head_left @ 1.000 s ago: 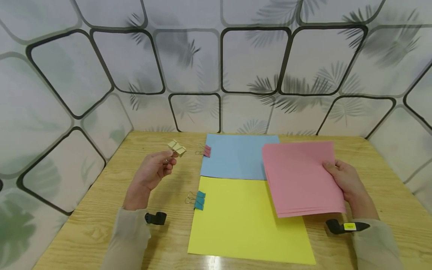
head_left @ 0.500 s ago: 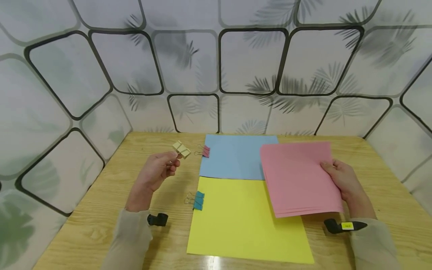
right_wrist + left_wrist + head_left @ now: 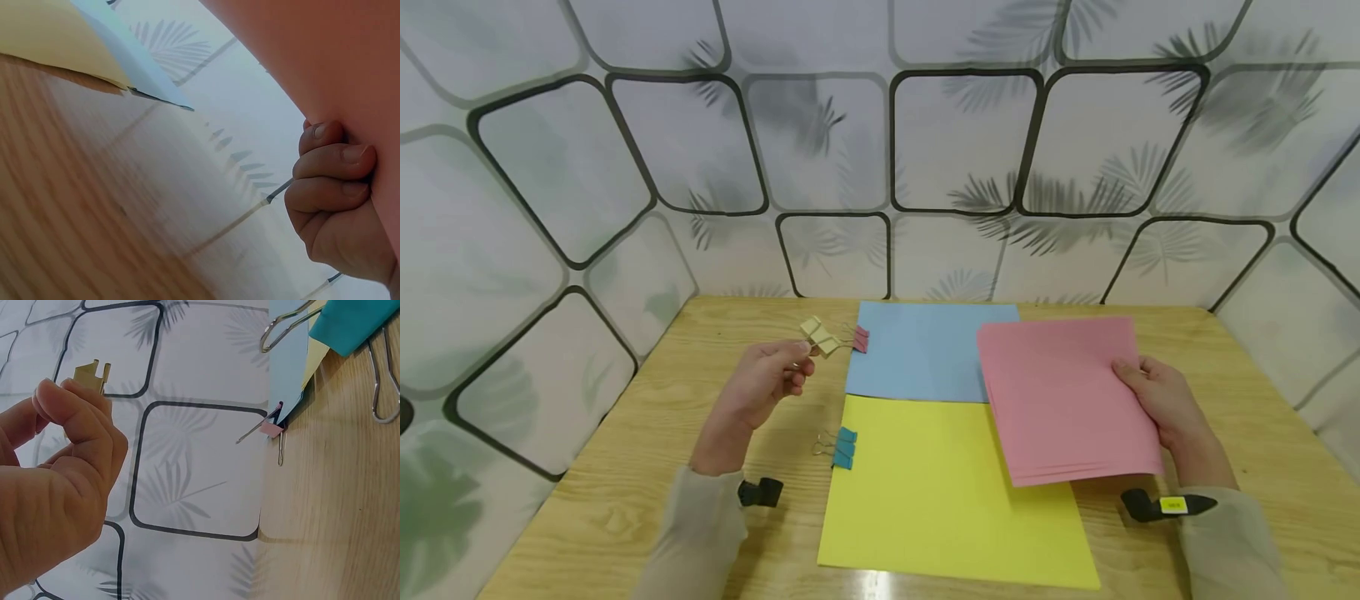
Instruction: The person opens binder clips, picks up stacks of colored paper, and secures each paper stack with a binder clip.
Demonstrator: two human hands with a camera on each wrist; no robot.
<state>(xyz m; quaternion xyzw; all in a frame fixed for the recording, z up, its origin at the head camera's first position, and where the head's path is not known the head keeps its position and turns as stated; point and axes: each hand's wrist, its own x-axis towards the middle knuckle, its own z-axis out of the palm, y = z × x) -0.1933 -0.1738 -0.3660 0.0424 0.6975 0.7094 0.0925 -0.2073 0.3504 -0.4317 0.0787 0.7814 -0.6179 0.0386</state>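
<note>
My left hand (image 3: 760, 383) pinches a pale yellow binder clip (image 3: 820, 337) between thumb and fingers, above the table. In the left wrist view only part of that yellow clip (image 3: 89, 378) shows past the fingertips. With my right hand (image 3: 1165, 404) I grip the right edge of a stack of pink paper (image 3: 1071, 400), raised over the other sheets, thumb on top. The fingers (image 3: 334, 165) curl under the stack in the right wrist view. A pink binder clip (image 3: 860, 338) sits on the left edge of the blue paper (image 3: 932, 350). A teal binder clip (image 3: 844, 447) sits on the yellow paper (image 3: 940, 492).
All this is on a wooden table (image 3: 602, 500). A patterned wall covering (image 3: 835, 167) rises behind the table and along both sides. The pink stack overlaps the right parts of the blue and yellow sheets in the head view.
My left hand has moved to the right with the yellow binder clip, which now overlaps the pink clip's wire handles in view. The right hand and pink stack have barely moved.
</note>
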